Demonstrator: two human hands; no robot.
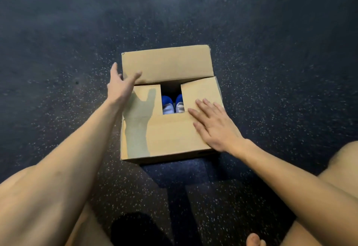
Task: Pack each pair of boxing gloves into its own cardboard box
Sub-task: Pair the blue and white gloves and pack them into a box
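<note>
1. Blue-and-white boxing gloves (172,105) lie inside the cardboard box (170,139), visible through the gap between its side flaps
2. Box stands on the dark speckled floor (58,71)
3. Right hand (213,123) rests flat on the near and right flaps, fingers straight, slightly apart
4. Left hand (121,86) reaches the far flap (166,63) at its left corner, fingers spread, gripping nothing

cardboard box (170,135) on floor, flaps half-folded, blue-white gloves (172,104) inside

Matt cardboard box (170,135); speckled rubbery floor (271,71); glossy gloves (172,104).
</note>
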